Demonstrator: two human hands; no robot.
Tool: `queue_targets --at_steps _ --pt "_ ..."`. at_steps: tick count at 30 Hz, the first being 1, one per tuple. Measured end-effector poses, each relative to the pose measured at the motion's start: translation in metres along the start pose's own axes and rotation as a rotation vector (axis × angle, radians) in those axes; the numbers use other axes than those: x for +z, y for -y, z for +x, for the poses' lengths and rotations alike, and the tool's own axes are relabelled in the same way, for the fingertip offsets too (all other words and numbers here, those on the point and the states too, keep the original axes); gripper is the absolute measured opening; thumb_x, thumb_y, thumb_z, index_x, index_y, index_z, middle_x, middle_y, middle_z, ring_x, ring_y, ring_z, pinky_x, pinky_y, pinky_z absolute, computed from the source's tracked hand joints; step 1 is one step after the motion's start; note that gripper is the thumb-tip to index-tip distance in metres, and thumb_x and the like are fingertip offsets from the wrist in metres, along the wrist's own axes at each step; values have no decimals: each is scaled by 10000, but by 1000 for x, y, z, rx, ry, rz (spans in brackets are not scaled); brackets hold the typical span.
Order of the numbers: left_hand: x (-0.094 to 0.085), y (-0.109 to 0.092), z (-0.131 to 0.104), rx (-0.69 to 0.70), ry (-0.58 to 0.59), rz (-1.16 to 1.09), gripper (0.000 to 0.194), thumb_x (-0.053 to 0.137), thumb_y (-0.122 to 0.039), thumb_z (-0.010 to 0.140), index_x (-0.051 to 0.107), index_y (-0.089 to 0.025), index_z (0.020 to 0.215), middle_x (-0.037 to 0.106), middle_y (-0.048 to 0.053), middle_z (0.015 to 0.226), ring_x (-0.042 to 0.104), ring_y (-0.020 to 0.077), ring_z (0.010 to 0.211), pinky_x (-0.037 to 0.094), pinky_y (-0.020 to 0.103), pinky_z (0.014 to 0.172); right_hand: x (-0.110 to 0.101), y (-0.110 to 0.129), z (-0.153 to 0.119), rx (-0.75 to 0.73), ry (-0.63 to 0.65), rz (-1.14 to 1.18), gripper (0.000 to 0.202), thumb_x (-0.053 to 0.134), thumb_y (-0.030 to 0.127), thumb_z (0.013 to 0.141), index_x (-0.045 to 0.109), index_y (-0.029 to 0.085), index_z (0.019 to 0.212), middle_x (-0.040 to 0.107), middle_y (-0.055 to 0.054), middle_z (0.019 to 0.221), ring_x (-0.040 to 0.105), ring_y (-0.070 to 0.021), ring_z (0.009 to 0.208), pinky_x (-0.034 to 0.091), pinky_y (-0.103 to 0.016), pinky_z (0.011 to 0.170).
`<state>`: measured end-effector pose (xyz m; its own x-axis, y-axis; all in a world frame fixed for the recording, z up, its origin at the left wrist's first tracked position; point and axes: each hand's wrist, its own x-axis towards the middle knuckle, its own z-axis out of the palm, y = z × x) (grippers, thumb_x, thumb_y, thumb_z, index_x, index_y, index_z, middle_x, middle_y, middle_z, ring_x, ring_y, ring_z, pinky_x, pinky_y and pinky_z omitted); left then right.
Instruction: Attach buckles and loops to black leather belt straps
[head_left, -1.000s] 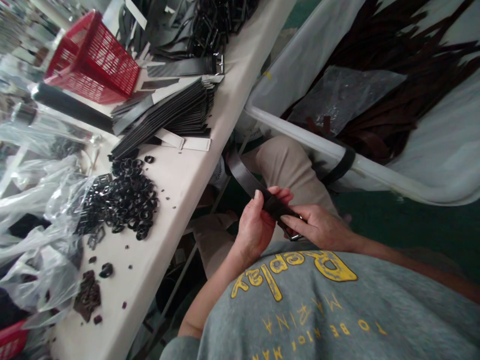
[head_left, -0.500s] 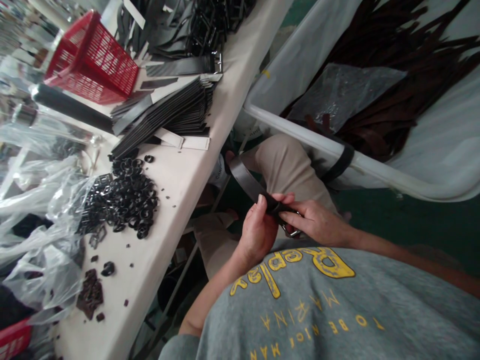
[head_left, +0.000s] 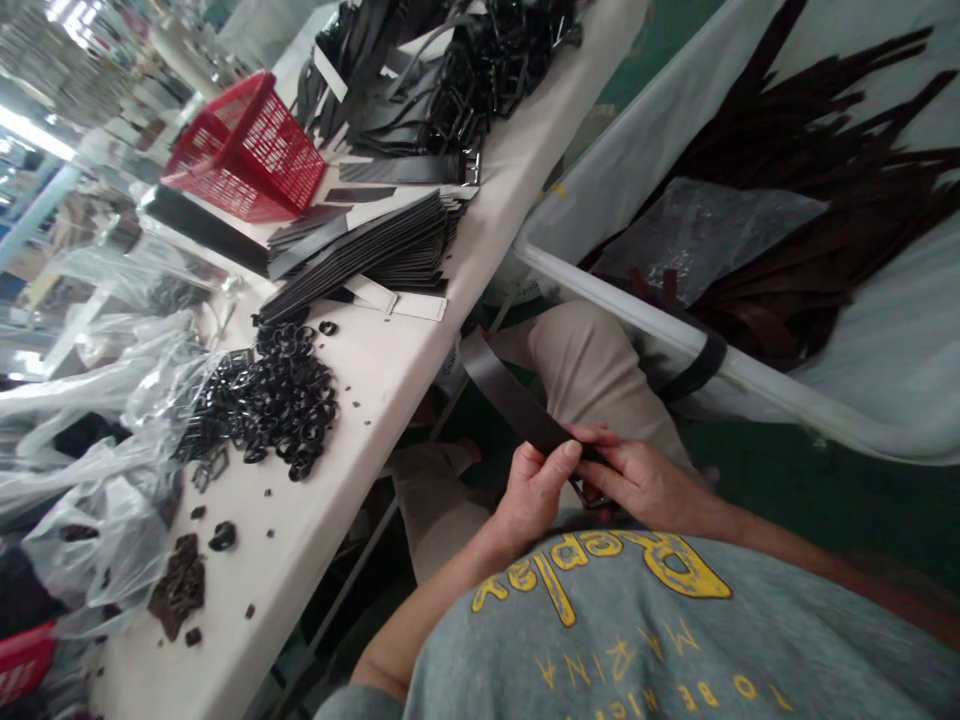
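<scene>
Since 0.5 s earlier, both hands had dropped closer to the chest, and the left thumb had slid up along the strap. Left hand (head_left: 534, 492) pinched the black belt strap (head_left: 510, 395) near its end, over the lap beside the table (head_left: 390, 350). Right hand (head_left: 643, 484) gripped the same end, where a metal buckle (head_left: 581, 492) peeked out. Keeping the strap flat and taut would likely serve best, with the loose black loops (head_left: 281, 400) near.

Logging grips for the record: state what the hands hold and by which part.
Both the left hand and the right hand hold one black belt strap at its near end, by the metal buckle.
</scene>
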<state>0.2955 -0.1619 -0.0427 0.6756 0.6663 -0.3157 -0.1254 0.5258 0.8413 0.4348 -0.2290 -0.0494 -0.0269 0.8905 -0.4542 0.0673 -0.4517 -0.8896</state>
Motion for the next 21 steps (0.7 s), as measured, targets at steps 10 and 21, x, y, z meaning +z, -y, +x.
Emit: queue_targets --at_steps 10,21 --pt "-1 -9 -4 -52 67 106 430 695 -588 819 749 -172 914 730 101 1047 600 153 681 504 285 634 4 -3 -6 -105 -12 -42 474 496 526 948 626 203 1269 641 2 668 635 -160 542 499 -243 472" --pt "4 -18 -8 71 199 162 545 563 -644 889 720 -234 1212 691 117 1118 641 240 940 509 372 915 -10 -7 -10 -160 -67 -131 457 481 580 929 683 234 1150 710 -77 765 699 -289 720 580 -399 658"
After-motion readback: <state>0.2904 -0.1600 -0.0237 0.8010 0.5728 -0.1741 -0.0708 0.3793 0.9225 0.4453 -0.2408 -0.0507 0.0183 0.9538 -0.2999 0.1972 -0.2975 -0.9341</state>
